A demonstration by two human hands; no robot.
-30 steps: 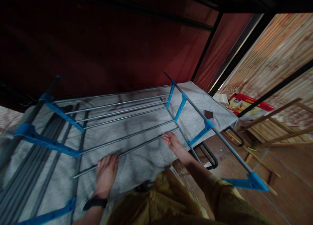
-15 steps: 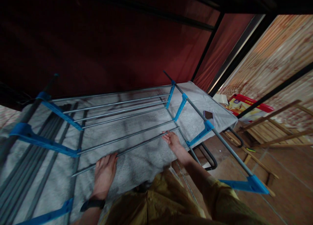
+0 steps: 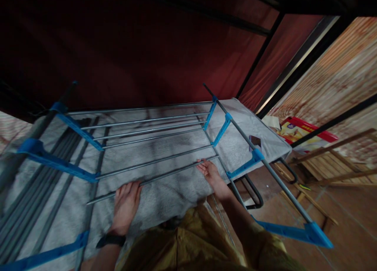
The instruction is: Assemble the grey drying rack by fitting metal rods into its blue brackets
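Observation:
A loose grey metal rod (image 3: 165, 175) lies slanted across a grey fuzzy cover (image 3: 176, 192) on a bed. My left hand (image 3: 126, 206) rests near the rod's left part, fingers curled over it. My right hand (image 3: 210, 173) touches the rod near its right end with fingers closed on it. Above it stands a rack of parallel metal rods (image 3: 147, 125) joined by blue plastic brackets (image 3: 78, 131). A dark watch band sits on my left wrist.
A long pole with blue brackets (image 3: 256, 157) slopes off the bed's right edge to the floor. Several spare rods (image 3: 32, 208) lie at the left. A phone (image 3: 255, 141) lies on the cover. A red box (image 3: 303, 131) and wooden slats (image 3: 332, 161) sit at right.
The view has shifted slightly; both hands stay on the loose rod, the left hand a little lower in view. The rack has not visibly moved.

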